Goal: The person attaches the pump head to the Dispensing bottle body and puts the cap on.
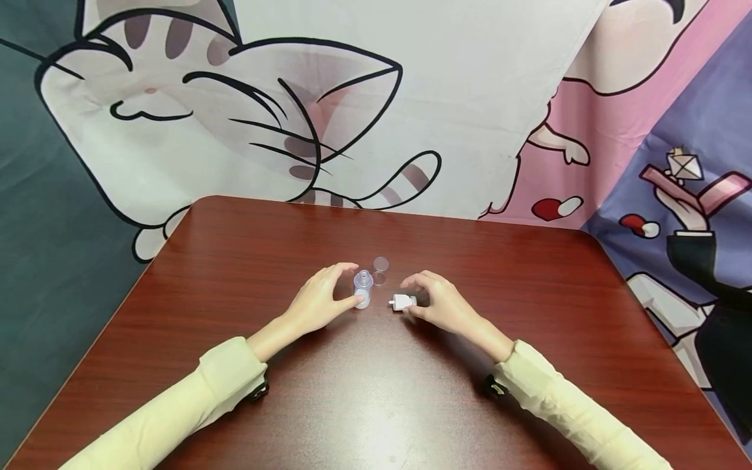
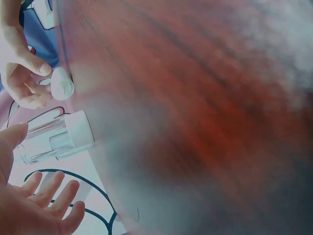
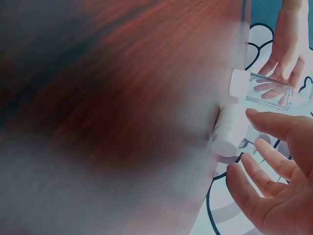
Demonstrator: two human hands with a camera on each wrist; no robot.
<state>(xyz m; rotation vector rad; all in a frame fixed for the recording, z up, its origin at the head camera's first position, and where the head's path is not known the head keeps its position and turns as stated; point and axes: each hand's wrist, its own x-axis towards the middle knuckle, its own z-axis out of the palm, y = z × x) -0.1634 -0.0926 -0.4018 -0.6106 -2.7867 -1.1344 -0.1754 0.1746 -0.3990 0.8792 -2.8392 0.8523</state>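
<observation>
A small clear bottle (image 1: 362, 282) with a white base stands upright on the table. My left hand (image 1: 317, 297) is beside it, thumb and fingers spread around its left side; the left wrist view shows the fingers straight and a gap to the bottle (image 2: 46, 142). To the right, a white nozzle-like piece (image 1: 402, 302) lies on its side, its narrow tip pointing left. My right hand (image 1: 444, 303) is around its right end, fingers loosely bent. In the right wrist view the thumb is close to the white piece (image 3: 230, 129); whether it touches cannot be told.
Behind the bottle lie a clear round disc (image 1: 380, 264) and a clear ring (image 1: 378, 279). The brown wooden table (image 1: 376, 365) reaches back to a cloth (image 1: 458, 98) printed with cartoon figures.
</observation>
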